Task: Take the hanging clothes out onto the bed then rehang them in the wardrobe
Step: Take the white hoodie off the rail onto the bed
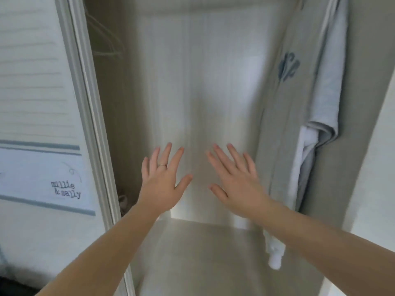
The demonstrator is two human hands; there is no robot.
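Splaying apart, the fingers of the left hand are straight and hold nothing; a thin ring sits on one of them. The right hand mirrors it just beside, palm turned away, its fingers likewise spread and gripping nothing. Both hands are raised side by side before the pale back panel of the open wardrobe, bare forearms running in from the lower corners.

The clothes hang at the wardrobe's right side, to the right of the right hand and apart from its fingers. Nearest is a grey garment with a blue motif, and beyond it, against the right edge, a pale blue garment with a bunched fold. Blur hides finer detail.

Well above and left of the left hand, thin wire hangers show faintly. Left of the door frame stands a white quilted mattress bearing a printed label.
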